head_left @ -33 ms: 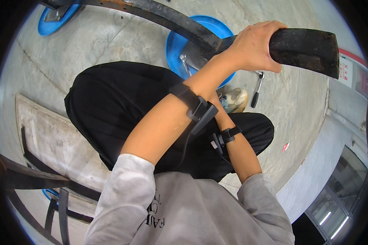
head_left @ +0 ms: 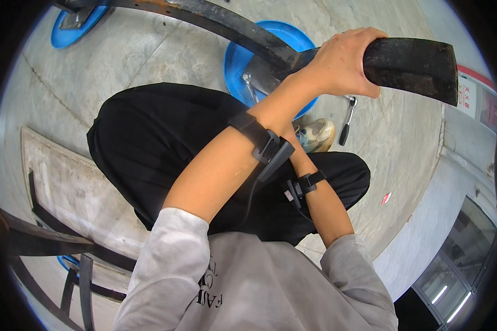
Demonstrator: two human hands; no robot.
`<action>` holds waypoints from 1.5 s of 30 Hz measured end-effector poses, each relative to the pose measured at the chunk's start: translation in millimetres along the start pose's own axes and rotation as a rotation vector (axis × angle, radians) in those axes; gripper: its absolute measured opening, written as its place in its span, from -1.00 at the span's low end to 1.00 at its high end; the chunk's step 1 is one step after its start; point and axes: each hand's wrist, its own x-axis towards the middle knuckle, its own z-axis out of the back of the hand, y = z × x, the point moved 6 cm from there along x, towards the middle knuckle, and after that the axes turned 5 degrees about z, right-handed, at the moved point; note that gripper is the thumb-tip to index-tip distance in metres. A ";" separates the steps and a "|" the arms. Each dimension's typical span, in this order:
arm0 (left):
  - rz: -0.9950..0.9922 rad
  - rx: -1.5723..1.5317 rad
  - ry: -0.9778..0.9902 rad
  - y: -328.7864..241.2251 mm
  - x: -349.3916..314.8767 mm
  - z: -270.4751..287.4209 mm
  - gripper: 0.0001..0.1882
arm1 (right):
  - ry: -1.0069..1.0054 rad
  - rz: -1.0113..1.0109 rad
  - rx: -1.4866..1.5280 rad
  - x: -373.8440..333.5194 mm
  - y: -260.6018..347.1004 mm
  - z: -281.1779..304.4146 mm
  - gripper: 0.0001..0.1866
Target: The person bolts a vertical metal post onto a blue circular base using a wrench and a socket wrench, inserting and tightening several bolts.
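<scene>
The curved black metal beam (head_left: 411, 65) lies ahead of the person, across the upper part of the view. Its long axis runs from the upper left toward the right, with a bend above the blue round tray (head_left: 233, 66), and its broad end points to the right, beyond the tray's right rim. Whether the beam touches the tray, I cannot tell.

The left hand (head_left: 339, 65) is the nearer one: it is on the broad part, just right of the bend, fingers over the far side and thumb on the near side, opened wide around the beam and holding it. The left forearm crosses above the right forearm (head_left: 326, 207), so the right arm reaches toward the tray's lower right rim from underneath. The right hand is hidden there; I cannot tell if it holds something.

Inside the tray, near its left rim, rests a tool with a silver head (head_left: 248, 80). Outside the right rim, a ratchet wrench (head_left: 348, 122) with a black handle lies on the floor (head_left: 149, 55), its long axis across that of the beam. Between this wrench and the tray is the person's shoe (head_left: 318, 134).
</scene>
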 end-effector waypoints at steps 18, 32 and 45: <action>0.016 0.001 -0.001 1.4 0.8 1.0 -0.28 | -0.089 0.016 0.020 -0.7 -3.1 -5.3 -0.81; 0.022 0.017 -0.021 -6.7 3.3 4.7 -0.29 | 0.125 -0.028 -0.266 18.3 -37.5 17.9 -0.76; 0.046 -0.023 0.014 0.5 1.2 -0.2 -0.29 | -0.161 0.218 -0.377 18.7 22.4 50.9 -0.69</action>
